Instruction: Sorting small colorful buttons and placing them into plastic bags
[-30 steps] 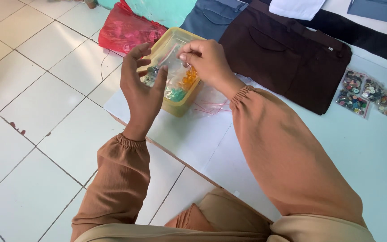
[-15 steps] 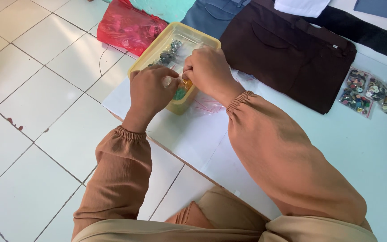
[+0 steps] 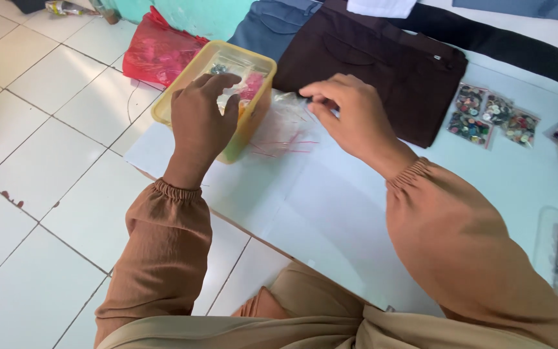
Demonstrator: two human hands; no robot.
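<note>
- Head view, only camera: left hand (image 3: 200,123) now rests over the yellow plastic tub (image 3: 182,87), fingers curled down onto the small clear packets inside; whether it actually grips one, cannot tell, the palm hides it.
- Right hand (image 3: 350,116) has come out of the tub and sits to the tub's right, above the white sheet (image 3: 305,207), thumb and fingertips pinched shut on the top edge of a clear plastic bag (image 3: 285,126) with thin red lines on it.
- Bag hangs/lies just beside the tub's right wall, touching the sheet; contents too faint to tell.
- Change vs half a second ago: both hands were bunched together over the tub, now split apart, right one pulled away with the bag, left stayed at the tub. Reads as one packet taken out and being set aside or opened, judgement only.
- Versus a second ago: hands then held something raised over the tub; left hand is lower now.
- Around: dark brown folded garment (image 3: 382,61) just behind the right hand, red plastic bag (image 3: 159,52) left of the tub on the tiled floor (image 3: 40,161), three small packets of buttons (image 3: 495,116) well apart to the right.
</note>
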